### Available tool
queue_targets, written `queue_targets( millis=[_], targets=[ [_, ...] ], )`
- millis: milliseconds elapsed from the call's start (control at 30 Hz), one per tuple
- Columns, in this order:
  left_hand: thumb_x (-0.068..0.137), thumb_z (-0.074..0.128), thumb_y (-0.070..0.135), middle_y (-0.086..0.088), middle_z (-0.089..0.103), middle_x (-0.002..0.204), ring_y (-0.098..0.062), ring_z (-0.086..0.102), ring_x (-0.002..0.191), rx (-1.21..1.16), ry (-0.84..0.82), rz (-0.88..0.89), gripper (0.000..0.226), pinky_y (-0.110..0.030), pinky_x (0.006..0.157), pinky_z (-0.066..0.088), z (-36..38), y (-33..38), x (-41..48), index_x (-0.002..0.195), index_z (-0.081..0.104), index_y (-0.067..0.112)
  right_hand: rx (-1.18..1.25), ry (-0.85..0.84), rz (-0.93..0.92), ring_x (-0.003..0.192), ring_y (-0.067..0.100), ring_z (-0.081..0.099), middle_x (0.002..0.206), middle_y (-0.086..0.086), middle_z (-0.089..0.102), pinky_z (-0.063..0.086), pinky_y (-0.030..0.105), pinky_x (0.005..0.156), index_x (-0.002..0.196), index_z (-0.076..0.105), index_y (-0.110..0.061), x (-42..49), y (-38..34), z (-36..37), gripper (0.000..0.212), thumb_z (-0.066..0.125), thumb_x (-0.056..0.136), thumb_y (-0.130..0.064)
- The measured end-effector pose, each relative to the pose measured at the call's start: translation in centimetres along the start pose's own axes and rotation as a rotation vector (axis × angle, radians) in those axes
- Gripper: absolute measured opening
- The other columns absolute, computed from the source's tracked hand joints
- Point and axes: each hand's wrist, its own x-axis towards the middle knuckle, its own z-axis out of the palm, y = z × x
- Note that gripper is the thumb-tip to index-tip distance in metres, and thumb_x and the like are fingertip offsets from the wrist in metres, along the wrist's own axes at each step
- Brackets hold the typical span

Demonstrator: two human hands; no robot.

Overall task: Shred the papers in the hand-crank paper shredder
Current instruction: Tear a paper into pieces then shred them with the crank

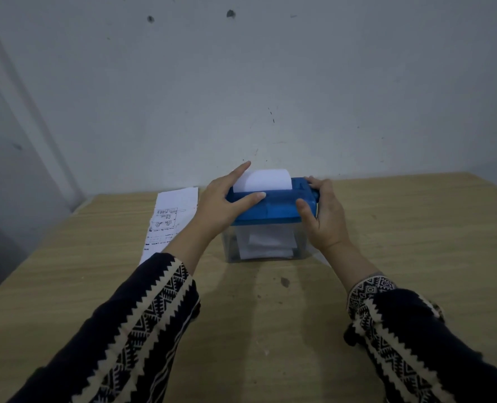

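The paper shredder (273, 206) has a blue top and a clear bin and stands on the table near the far wall. A white paper (263, 180) sticks up out of its slot, curling backward. My left hand (226, 199) rests on the left end of the blue top, fingers spread, with the thumb across the front and the index finger along the paper's left edge. My right hand (324, 213) grips the right end of the shredder, where the crank is hidden under the fingers. White paper pieces (267, 242) lie inside the clear bin.
A printed sheet (170, 219) with drawings and text lies flat on the wooden table (256, 315) to the left of the shredder. A grey wall stands right behind the table. The table's left edge runs diagonally at the left.
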Motion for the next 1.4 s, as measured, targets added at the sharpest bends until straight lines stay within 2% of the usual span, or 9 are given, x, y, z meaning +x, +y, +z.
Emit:
queue_targets(
  millis=[67, 167, 367, 600, 700, 833, 933, 1167, 1400],
  targets=[
    [0.087, 0.069, 0.047, 0.016, 0.041, 0.13, -0.004, 0.036, 0.119, 0.005, 0.011, 0.0, 0.066, -0.021, 0.098, 0.032, 0.1, -0.1, 0.0, 0.146, 0.039, 0.043, -0.035, 0.03, -0.017, 0.075, 0.0, 0.053, 0.091, -0.008, 0.056, 0.04, 0.006, 0.062, 0.11, 0.051, -0.005, 0.0, -0.3, 0.2, 0.066, 0.044, 0.085, -0.066],
    [0.087, 0.069, 0.046, 0.015, 0.041, 0.129, -0.004, 0.036, 0.119, 0.01, 0.03, -0.002, 0.065, -0.022, 0.099, 0.032, 0.2, -0.1, 0.0, 0.145, 0.04, 0.043, -0.062, 0.084, 0.082, 0.059, 0.001, 0.048, 0.072, -0.01, 0.049, 0.034, 0.014, 0.049, 0.094, 0.047, -0.009, -0.7, -0.4, 0.7, 0.081, 0.029, 0.079, -0.086],
    [0.085, 0.07, 0.048, 0.013, 0.042, 0.131, -0.008, 0.036, 0.123, 0.029, 0.053, 0.004, 0.069, -0.025, 0.1, 0.034, 0.4, 0.0, -0.2, 0.146, 0.039, 0.042, -0.13, 0.035, 0.268, 0.068, 0.011, 0.054, 0.078, 0.001, 0.058, 0.032, 0.022, 0.052, 0.09, 0.053, -0.015, -3.4, -0.9, 0.9, 0.078, 0.021, 0.081, -0.085],
    [0.08, 0.07, 0.059, 0.006, 0.034, 0.154, -0.017, 0.031, 0.14, 0.017, 0.045, -0.058, 0.078, -0.046, 0.115, 0.03, 0.5, -0.3, -0.1, 0.146, 0.029, 0.05, -0.263, -0.019, 0.497, 0.069, 0.016, 0.055, 0.076, -0.001, 0.059, 0.034, 0.029, 0.053, 0.096, 0.055, -0.015, -2.5, -3.2, -1.4, 0.052, 0.053, 0.087, -0.066],
    [0.081, 0.07, 0.058, 0.009, 0.035, 0.153, -0.017, 0.033, 0.139, 0.015, 0.037, -0.062, 0.079, -0.045, 0.115, 0.031, 0.3, -0.1, -0.1, 0.147, 0.028, 0.048, -0.111, 0.206, 0.412, 0.069, 0.006, 0.058, 0.077, -0.006, 0.059, 0.043, 0.022, 0.058, 0.115, 0.048, -0.017, -2.9, -4.4, -1.9, 0.045, 0.073, 0.084, -0.039],
    [0.083, 0.071, 0.053, 0.006, 0.038, 0.149, -0.015, 0.034, 0.137, 0.003, 0.008, -0.046, 0.08, -0.037, 0.111, 0.033, 0.2, 0.0, -0.1, 0.15, 0.029, 0.042, 0.026, 0.286, 0.215, 0.076, -0.008, 0.058, 0.084, -0.014, 0.06, 0.044, 0.008, 0.066, 0.108, 0.056, -0.015, -3.5, -4.8, -1.7, 0.012, 0.059, 0.097, -0.016],
    [0.082, 0.071, 0.053, 0.005, 0.039, 0.147, -0.014, 0.035, 0.134, -0.004, -0.01, -0.058, 0.08, -0.031, 0.106, 0.032, 0.0, 0.0, 0.0, 0.15, 0.029, 0.044, 0.058, 0.306, 0.126, 0.079, -0.007, 0.059, 0.085, -0.008, 0.063, 0.045, 0.007, 0.072, 0.11, 0.06, -0.015, -2.8, -4.0, -1.9, 0.015, 0.05, 0.1, -0.01],
    [0.081, 0.073, 0.052, 0.01, 0.037, 0.15, -0.005, 0.035, 0.129, -0.042, -0.013, -0.043, 0.083, -0.026, 0.103, 0.031, -0.1, -0.3, 0.2, 0.15, 0.027, 0.047, 0.117, 0.125, 0.122, 0.098, 0.0, 0.061, 0.106, -0.003, 0.067, 0.049, 0.015, 0.087, 0.114, 0.062, -0.015, 1.6, -2.5, -2.4, 0.026, 0.04, 0.105, -0.026],
    [0.081, 0.074, 0.05, 0.014, 0.034, 0.151, -0.001, 0.032, 0.124, -0.062, 0.0, -0.037, 0.085, -0.025, 0.101, 0.031, 0.0, -0.3, 0.1, 0.15, 0.025, 0.046, 0.09, 0.058, 0.328, 0.056, 0.002, 0.05, 0.066, -0.004, 0.056, 0.041, 0.018, 0.055, 0.076, 0.056, -0.014, 5.6, -3.2, -1.0, 0.054, 0.037, 0.099, -0.059]
  ],
)
